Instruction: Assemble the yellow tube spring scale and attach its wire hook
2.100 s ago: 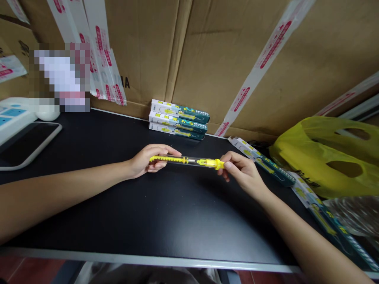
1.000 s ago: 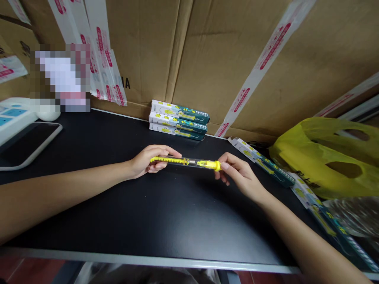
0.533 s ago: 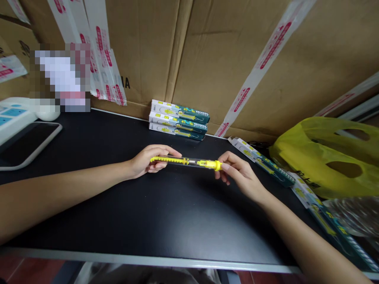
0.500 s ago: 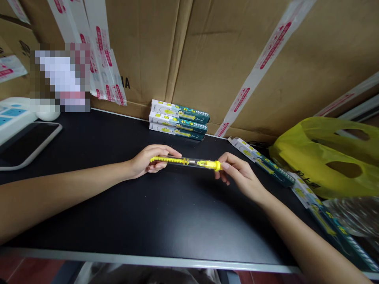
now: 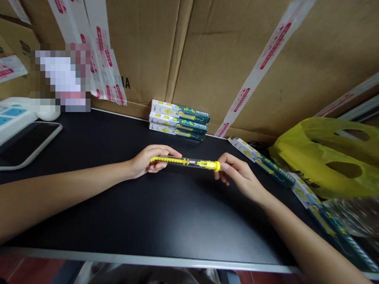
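A spring scale [image 5: 192, 162] with a clear tube and yellow parts lies nearly level between my hands, above the black table. My left hand [image 5: 149, 159] is wrapped round its left end, fingers behind the tube and thumb along the top. At the other end, my right hand [image 5: 237, 171] pinches the yellow cap [image 5: 217, 166] between thumb and fingers. Inside the tube, a yellow graduated piece shows on the left and a metal part near the middle. Whatever hook the scale has is not visible.
Several printed boxes [image 5: 178, 125] are stacked at the back edge. More boxes [image 5: 263, 161] lie along the right, beside a yellow plastic bag [image 5: 314, 157]. A phone [image 5: 29, 146] and a white power strip [image 5: 13, 116] are at the left. Taped cardboard [image 5: 142, 51] stands behind the table [image 5: 166, 225].
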Tool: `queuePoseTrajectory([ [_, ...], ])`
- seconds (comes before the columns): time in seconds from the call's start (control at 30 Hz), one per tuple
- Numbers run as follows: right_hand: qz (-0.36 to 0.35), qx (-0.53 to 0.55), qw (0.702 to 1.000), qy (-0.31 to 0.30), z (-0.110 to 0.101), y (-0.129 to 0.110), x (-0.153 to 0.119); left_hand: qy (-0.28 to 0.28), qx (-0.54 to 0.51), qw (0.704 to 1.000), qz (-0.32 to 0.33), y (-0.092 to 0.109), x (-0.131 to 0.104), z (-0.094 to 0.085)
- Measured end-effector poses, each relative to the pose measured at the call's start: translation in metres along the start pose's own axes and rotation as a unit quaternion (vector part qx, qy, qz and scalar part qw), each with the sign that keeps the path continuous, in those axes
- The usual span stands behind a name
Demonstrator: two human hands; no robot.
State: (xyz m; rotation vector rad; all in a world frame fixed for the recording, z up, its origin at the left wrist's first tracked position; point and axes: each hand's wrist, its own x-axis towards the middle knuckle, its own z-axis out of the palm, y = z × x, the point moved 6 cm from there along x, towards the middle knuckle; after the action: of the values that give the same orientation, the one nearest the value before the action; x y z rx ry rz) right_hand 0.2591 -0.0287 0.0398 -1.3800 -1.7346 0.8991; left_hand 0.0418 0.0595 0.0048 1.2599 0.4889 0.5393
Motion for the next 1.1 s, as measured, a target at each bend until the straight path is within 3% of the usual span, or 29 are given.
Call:
queuePoseTrajectory([
  [0.13,0.0,-0.021,1.0,0.006,0.0001,-0.0013,0.0009,-0.001,0.001,1.0,-0.001,0.0,0.0002,-0.0002],
  [0.33,0.003,0.032,0.999,0.002,-0.0017,0.0009,-0.0007,-0.001,0.001,1.0,-0.001,-0.0003,0.0005,-0.0006],
  [0.57,-0.003,-0.024,1.0,0.006,-0.0003,-0.0016,0.0002,-0.001,0.002,1.0,-0.001,-0.0004,0.0005,-0.0004],
  [0.77,-0.003,0.027,1.0,0.006,-0.0015,0.0007,-0.0005,-0.002,0.001,1.0,-0.003,-0.0012,0.0002,-0.0003],
  [0.97,0.006,-0.03,1.0,-0.002,0.0005,0.0003,-0.0003,-0.005,0.004,1.0,0.002,-0.0003,0.0004,0.0001],
  [1.1,0.002,0.0,1.0,0.005,-0.0005,0.0003,0.0003,-0.002,0.002,1.0,0.001,-0.0001,-0.0001,-0.0004],
])
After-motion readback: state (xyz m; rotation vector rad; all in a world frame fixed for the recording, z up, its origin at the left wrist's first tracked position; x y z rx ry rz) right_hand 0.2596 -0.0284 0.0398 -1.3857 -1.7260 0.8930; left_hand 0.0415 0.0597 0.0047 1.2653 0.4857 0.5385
